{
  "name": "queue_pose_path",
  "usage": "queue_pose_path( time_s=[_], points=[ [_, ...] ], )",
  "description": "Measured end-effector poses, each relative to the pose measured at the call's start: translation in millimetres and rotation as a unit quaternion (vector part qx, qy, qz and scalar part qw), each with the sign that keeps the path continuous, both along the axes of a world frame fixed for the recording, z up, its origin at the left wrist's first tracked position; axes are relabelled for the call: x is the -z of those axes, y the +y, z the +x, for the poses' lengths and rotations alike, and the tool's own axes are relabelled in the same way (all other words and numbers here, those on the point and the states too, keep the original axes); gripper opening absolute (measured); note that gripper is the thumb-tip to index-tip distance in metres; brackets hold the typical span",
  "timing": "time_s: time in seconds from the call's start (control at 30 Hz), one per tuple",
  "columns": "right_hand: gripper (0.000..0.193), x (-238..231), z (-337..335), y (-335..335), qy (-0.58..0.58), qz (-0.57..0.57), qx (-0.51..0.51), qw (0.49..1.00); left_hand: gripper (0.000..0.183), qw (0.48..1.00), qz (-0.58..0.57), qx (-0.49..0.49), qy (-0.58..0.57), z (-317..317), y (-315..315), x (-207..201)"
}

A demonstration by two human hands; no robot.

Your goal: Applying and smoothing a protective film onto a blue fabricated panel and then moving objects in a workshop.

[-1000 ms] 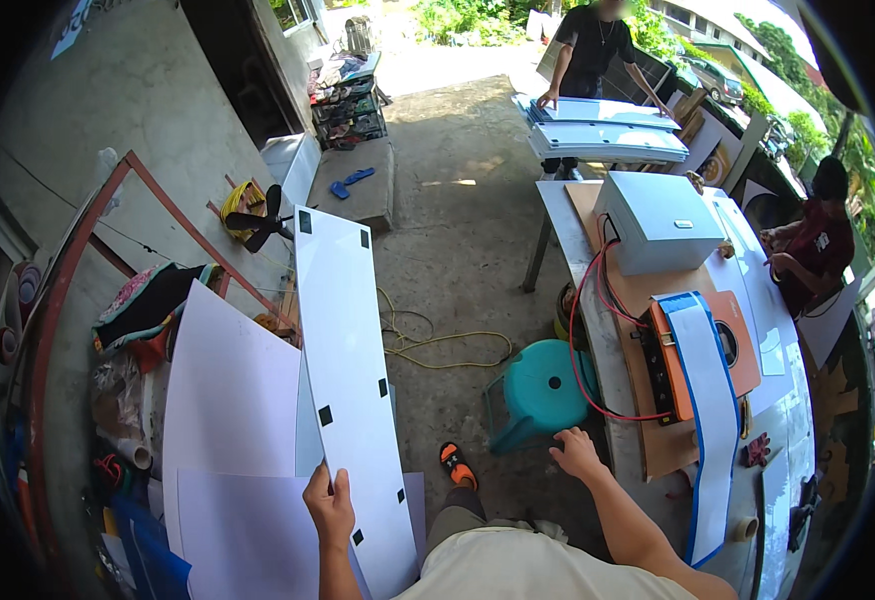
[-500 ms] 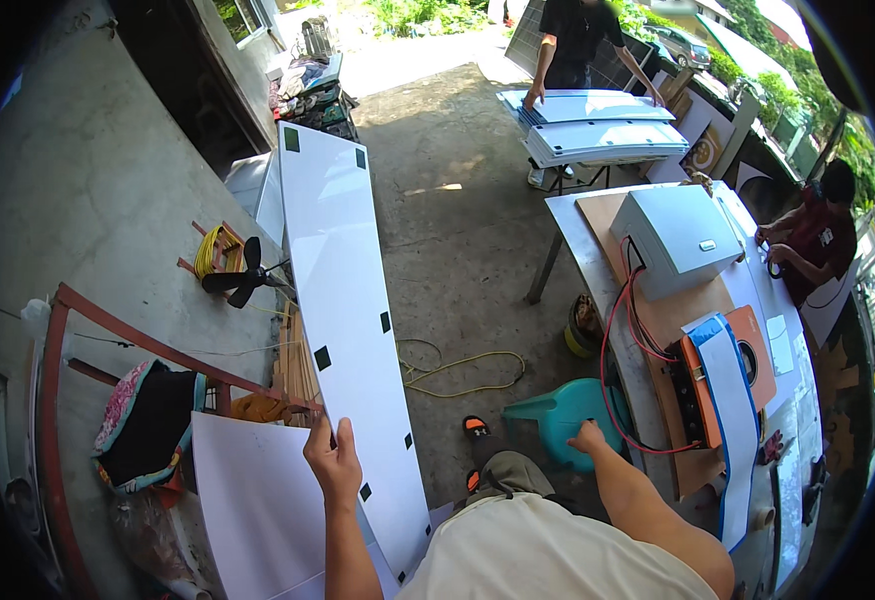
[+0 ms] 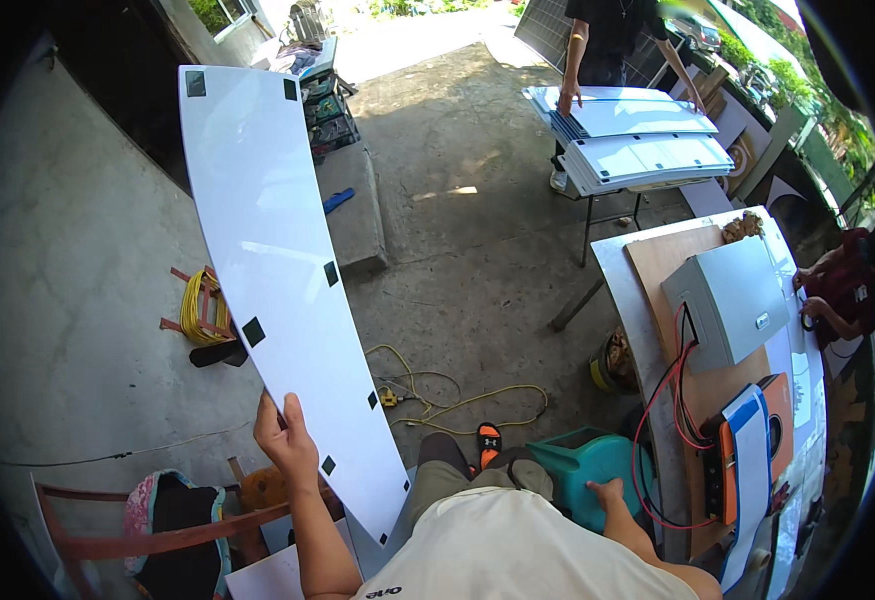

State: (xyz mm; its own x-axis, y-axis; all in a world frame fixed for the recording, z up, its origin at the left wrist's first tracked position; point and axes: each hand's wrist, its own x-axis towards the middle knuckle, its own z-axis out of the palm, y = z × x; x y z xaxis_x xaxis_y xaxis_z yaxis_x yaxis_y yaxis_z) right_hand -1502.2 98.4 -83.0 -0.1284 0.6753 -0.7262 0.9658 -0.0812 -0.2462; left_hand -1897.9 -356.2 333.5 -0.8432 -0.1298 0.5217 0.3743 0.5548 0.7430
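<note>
My left hand is closed on the left edge of a long white panel, thumb on its face. Dark square pads sit along both long edges of the panel. It slants up and away from me, its lower end near my left thigh. My right hand is held low at my right side, over the teal plastic stool, fingers curled and nothing visible in them. Whether it touches the stool I cannot tell.
At right, a worktable carries a grey metal box, red and black cables, and an orange device. Beyond, a person handles stacked white panels. Another person is behind the worktable. A yellow cord trails on the floor.
The white panel and my left hand have shifted left in view, with the panel's lower end now drawn in near my thigh. The stool and worktable appear lower as the view has turned.
</note>
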Motion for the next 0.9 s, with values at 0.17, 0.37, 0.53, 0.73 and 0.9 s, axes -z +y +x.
queue_pose_path(
  time_s=[0.17,0.37,0.53,0.73,0.9],
  points=[
    [0.086,-68.0,-124.0,-18.5,-0.102,0.052,-0.063,0.991,0.029,0.999,0.020,-0.030,-0.002,-82.1,4.9,-12.0],
    [0.086,-107.4,-235.8,-37.6,-0.129,0.049,-0.102,0.985,0.032,0.998,0.060,-0.035,0.012,-181.6,-4.7,2.3],
    [0.085,-122.2,-334.7,-46.3,-0.160,0.031,-0.140,0.977,0.031,0.995,0.093,-0.030,0.008,-274.3,-1.9,-8.8],
    [0.082,-147.7,-457.7,-40.6,-0.119,0.077,-0.177,0.974,0.031,0.996,0.092,0.001,-0.007,-390.7,-10.4,-6.9],
    [0.082,-179.6,-584.8,-16.0,-0.060,0.106,-0.205,0.971,0.030,0.992,0.122,0.012,0.012,-471.2,8.4,-18.1]
  ],
)
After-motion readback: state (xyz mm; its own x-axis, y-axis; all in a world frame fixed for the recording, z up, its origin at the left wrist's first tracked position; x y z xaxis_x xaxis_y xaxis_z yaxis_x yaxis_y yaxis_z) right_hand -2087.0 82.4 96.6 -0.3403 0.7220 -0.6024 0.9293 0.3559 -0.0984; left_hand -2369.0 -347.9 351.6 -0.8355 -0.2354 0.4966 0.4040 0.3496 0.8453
